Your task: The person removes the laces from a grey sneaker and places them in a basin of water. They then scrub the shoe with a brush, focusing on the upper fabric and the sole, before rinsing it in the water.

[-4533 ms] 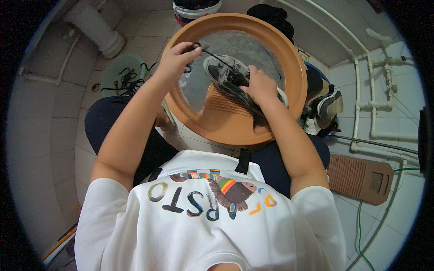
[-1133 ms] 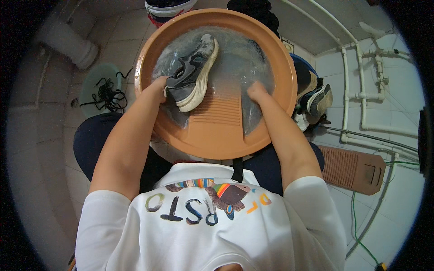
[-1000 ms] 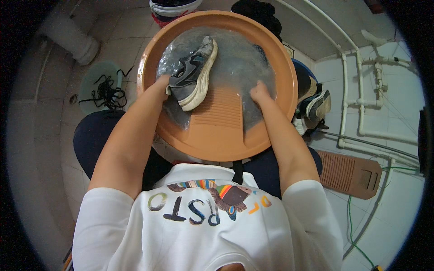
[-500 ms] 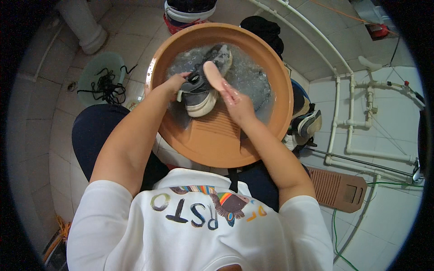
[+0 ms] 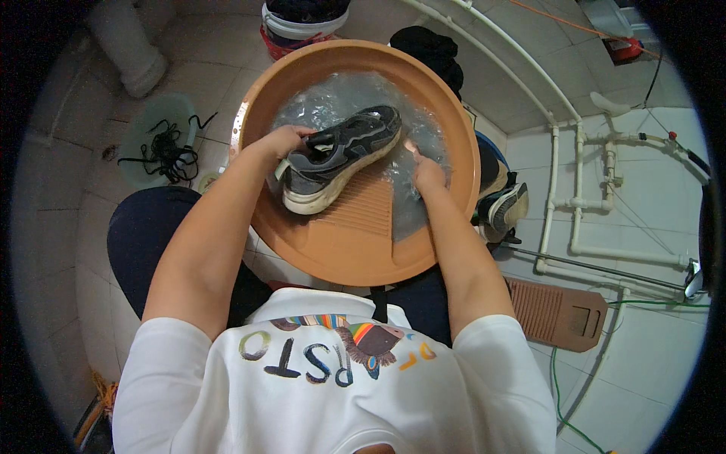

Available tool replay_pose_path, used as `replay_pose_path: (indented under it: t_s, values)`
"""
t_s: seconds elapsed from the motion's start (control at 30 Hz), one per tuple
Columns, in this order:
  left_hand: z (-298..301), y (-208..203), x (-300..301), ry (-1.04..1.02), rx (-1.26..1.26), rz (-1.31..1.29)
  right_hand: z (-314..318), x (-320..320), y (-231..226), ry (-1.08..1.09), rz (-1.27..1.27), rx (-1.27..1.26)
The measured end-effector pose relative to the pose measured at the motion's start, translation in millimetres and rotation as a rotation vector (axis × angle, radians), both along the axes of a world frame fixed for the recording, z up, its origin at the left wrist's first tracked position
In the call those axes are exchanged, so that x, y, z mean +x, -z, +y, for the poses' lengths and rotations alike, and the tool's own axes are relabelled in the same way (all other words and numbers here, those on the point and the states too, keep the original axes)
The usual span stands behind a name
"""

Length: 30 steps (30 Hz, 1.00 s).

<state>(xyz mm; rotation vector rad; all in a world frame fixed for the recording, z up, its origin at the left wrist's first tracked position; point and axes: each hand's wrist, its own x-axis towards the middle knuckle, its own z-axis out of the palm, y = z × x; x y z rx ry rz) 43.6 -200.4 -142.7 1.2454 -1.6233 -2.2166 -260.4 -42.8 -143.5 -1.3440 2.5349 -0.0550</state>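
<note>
My left hand (image 5: pixel 287 142) is closed on the collar of a dark grey and black sneaker (image 5: pixel 344 155) with a pale, stained sole. Its toe points up and right, its heel lies low over the ribbed washboard part of a round orange-brown basin (image 5: pixel 340 261). In my right hand (image 5: pixel 429 175) is a pale pink scrub brush (image 5: pixel 409 146), down at the soapy grey water (image 5: pixel 412 181) just right of the shoe. Most of the brush is hidden, and its bristles do not show.
A pale green basin (image 5: pixel 144 147) with black shoelaces (image 5: pixel 174 155) stands to the left. More shoes (image 5: pixel 505 208) lie right of the big basin, near a brown washboard (image 5: pixel 556 314) and white wall pipes (image 5: pixel 550 197). A bucket (image 5: pixel 302 30) stands beyond.
My right hand has moved the brush off the sneaker, right and down to the water. The sneaker has turned, its toe swinging right and down, with more of its side showing.
</note>
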Motion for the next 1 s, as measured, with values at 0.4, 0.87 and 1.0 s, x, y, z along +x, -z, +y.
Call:
replay_pose_path:
  t_s: [0.4,0.87,1.0]
  values:
    - [6.2,-19.6,-7.2,0.038,-0.066,0.002,10.1,98.4,-91.0,-0.234,-0.225,-0.176]
    - [23.3,-56.9,-20.8,0.065,-0.141,-0.034,7.6,39.7,-42.4,-0.073,-0.129,-0.125]
    - [26.8,-44.9,-19.9,0.097,-0.317,-0.041,1.1,18.8,-20.5,0.109,-0.074,-0.182]
